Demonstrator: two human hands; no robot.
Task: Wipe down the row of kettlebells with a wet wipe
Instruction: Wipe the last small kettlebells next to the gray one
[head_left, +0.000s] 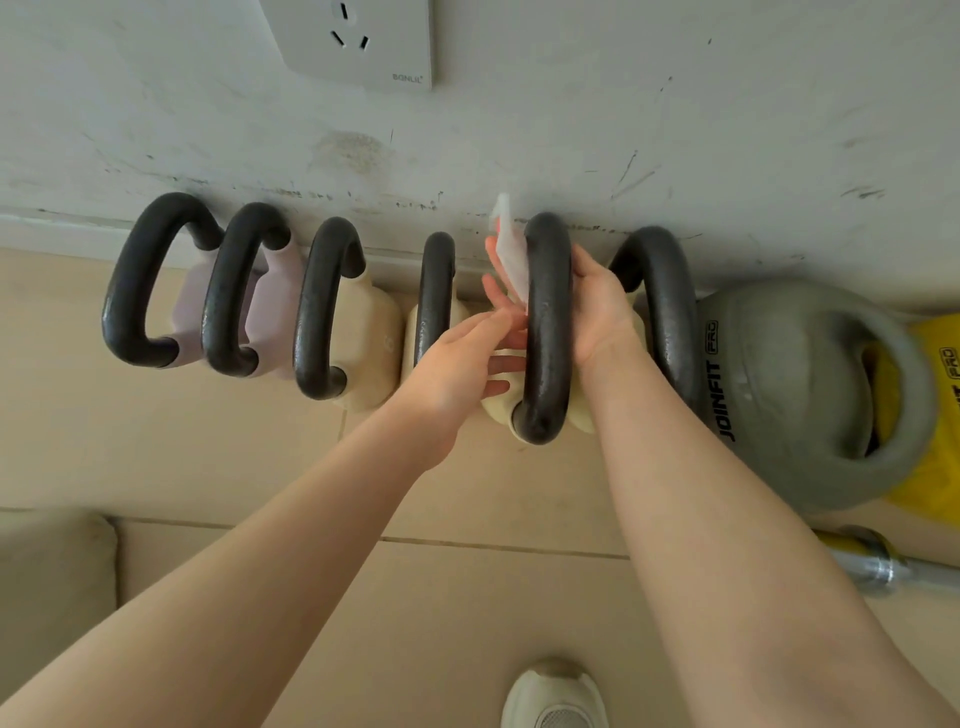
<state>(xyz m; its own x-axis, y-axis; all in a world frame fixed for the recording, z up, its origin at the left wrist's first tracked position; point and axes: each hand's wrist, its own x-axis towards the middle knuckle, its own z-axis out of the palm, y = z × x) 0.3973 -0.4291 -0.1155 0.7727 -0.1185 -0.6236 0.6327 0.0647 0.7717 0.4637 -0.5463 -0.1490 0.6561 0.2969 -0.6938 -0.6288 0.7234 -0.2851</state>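
nearest the camera, a pale shoe (555, 699) stands on the beige tiled floor (467, 613), with a cushion edge (52, 571) at the lower left and a metal bar (878, 569) at the lower right. both bare forearms reach forward from there to the row of kettlebells along the wall (519, 130).

the left hand (457, 364) is open, fingers spread and loosely extended toward the dark handle (545, 327) of the fifth kettlebell counted from the left; it grips nothing that can be seen. the right hand (597, 312) wraps around that same handle from its far side, fingers passing through the loop, and appears to pinch the wet wipe (511, 260) against the metal. the white wipe sticks up just left of the handle's top, near the wall.

in the row, two lilac kettlebells (218, 296) sit at the left, then cream ones (363, 332), then a large grey kettlebell (810, 395) and a yellow one (914, 415) at the far right. a wall socket (353, 41) hangs above.

as a judgement, wiping is under way on the fifth handle. none of the bells shows wetness or streaks, so which are finished cannot be told; if work runs left to right, roughly half the row remains, including the biggest bells.
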